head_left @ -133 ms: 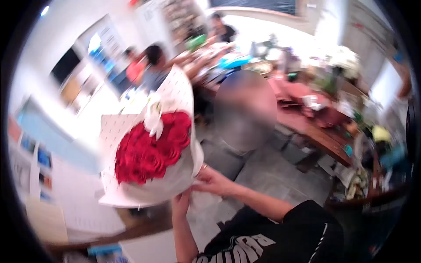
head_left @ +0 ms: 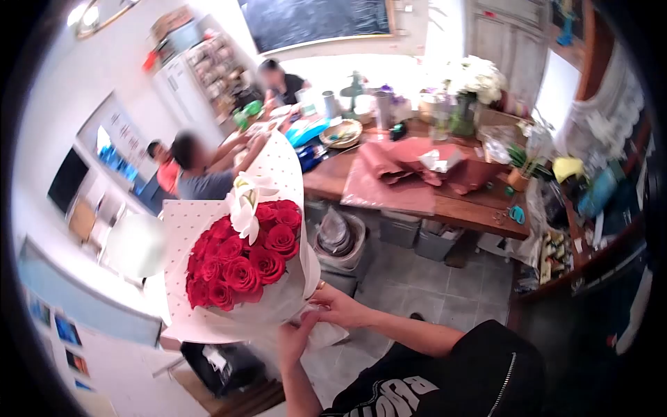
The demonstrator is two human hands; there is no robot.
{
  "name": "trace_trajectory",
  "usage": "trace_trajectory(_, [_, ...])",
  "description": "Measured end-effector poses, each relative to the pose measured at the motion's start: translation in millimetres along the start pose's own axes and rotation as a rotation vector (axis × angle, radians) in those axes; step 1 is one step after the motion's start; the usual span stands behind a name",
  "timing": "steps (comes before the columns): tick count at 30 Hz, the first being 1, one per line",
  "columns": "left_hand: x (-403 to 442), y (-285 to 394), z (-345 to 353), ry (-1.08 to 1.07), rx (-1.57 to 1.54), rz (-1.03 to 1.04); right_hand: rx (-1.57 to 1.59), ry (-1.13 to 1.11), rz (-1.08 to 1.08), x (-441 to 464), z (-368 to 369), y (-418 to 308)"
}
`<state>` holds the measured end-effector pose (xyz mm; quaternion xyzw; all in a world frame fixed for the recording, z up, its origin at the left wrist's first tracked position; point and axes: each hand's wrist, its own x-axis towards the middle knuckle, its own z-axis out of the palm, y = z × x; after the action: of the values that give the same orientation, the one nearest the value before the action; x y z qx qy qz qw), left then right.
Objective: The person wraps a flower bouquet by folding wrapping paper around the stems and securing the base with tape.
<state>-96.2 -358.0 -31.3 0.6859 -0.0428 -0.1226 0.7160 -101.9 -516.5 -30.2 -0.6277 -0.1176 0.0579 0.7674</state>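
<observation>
A bouquet of red roses (head_left: 236,267) is held out in front of me, at left centre. White wrapping paper with small dots (head_left: 182,260) surrounds the blooms, and a white flower (head_left: 244,208) rises at their back edge. My right hand (head_left: 339,307) is closed around the gathered lower part of the wrap, with a ring visible on one finger. Just below it, my left hand (head_left: 295,337) grips the same gathered part, thumb up against the paper. The stems are hidden inside the wrap.
A wooden table (head_left: 479,217) stands ahead with dusty-pink wrapping paper (head_left: 396,167), teal-handled scissors (head_left: 515,214) and a vase of white flowers (head_left: 476,80). Bins (head_left: 340,236) sit under it. Other people (head_left: 205,177) work at its far left. A crowded shelf (head_left: 556,257) is at right.
My view has swung right and up and become sharper, so the room appears shifted left and lower. The bouquet sits slightly lower in view. Both hands keep their hold on it.
</observation>
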Motion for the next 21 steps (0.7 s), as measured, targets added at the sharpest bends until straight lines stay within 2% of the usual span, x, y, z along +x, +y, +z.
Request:
trace_trajectory(1, [10.3, 9.3, 71.5, -0.069, -0.144, -0.005, -0.138, 0.051, 0.062, -25.1, -49.7, -47.6])
trace_trajectory(2, [59.9, -12.7, 78.0, -0.028, -0.04, 0.182, -0.235, 0.098, -0.162, 0.1, -75.6, -11.0])
trace_trajectory(3, [60.7, -10.2, 96.4, -0.011, 0.056, 0.227, -0.277, 0.212, -0.25, -17.1, -83.7, -0.9])
trace_trajectory(5, [89.9, -5.8, 135.7, -0.063, 0.053, 0.296, -0.172, 0.294, -0.367, -10.4, -120.3, 19.0])
trace_trajectory(7, [105.2, -10.4, 184.3, -0.061, 0.027, 0.324, -0.164, 0.311, -0.347, -22.1, -165.9, 10.1])
trace_trajectory(8, [109.9, -19.9, 200.5, -0.099, -0.014, 0.269, -0.259, 0.432, -0.446, -28.7, -178.5, 6.1])
trace_trajectory(12, [139.4, -32.2, 262.7, -0.16, 0.046, 0.306, -0.085, 0.639, -0.357, -47.1, -235.5, 4.6])
trace_trajectory(15, [166.9, -34.8, 301.3, -0.251, 0.031, 0.229, -0.081, 0.723, -0.441, -48.0, -275.1, 4.7])
trace_trajectory(19, [202.6, -31.0, 344.4, -0.31, 0.094, 0.248, 0.126, 0.653, -0.508, -39.2, -334.6, 7.3])
trace_trajectory(21, [218.4, -22.7, 376.7, -0.389, 0.083, 0.354, 0.207, 0.667, -0.529, -38.9, -366.3, -3.2])
